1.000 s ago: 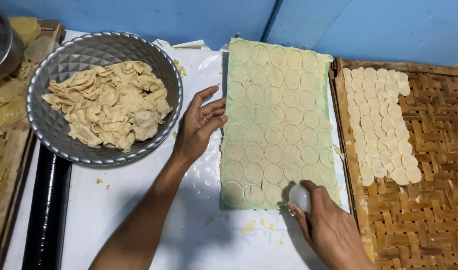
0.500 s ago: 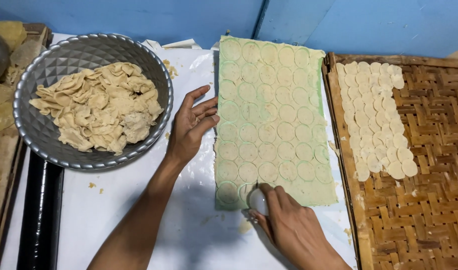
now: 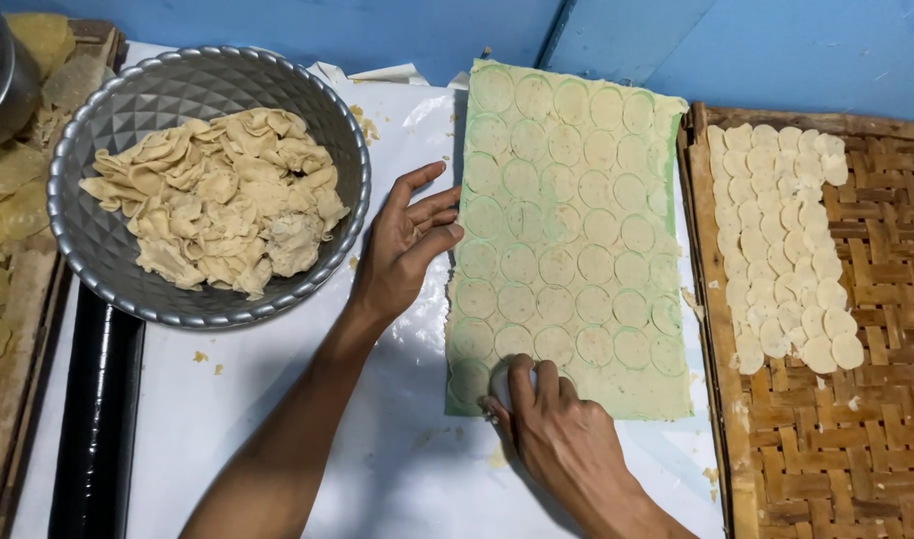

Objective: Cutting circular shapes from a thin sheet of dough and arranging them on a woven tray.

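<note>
Right hand point(image 3: 562, 424) gripping round cutter point(image 3: 501, 380), shifted left to near-left corner of dough sheet point(image 3: 577, 230); bottom row nearly cut. Left hand point(image 3: 402, 248) spread wide, steadying sheet edge.

Dough sheet point(image 3: 567, 230): pale greenish-cream, stamped with rows of circles; cut rounds point(image 3: 786, 240): off-white; tray point(image 3: 856, 429): brown woven herringbone; bowl point(image 3: 128, 269): silver-grey, faceted diamond relief; scraps point(image 3: 218, 200): beige; table point(image 3: 277, 409) covering: white; wall point(image 3: 756, 50): blue; rolling pin point(image 3: 98, 419): black.
</note>
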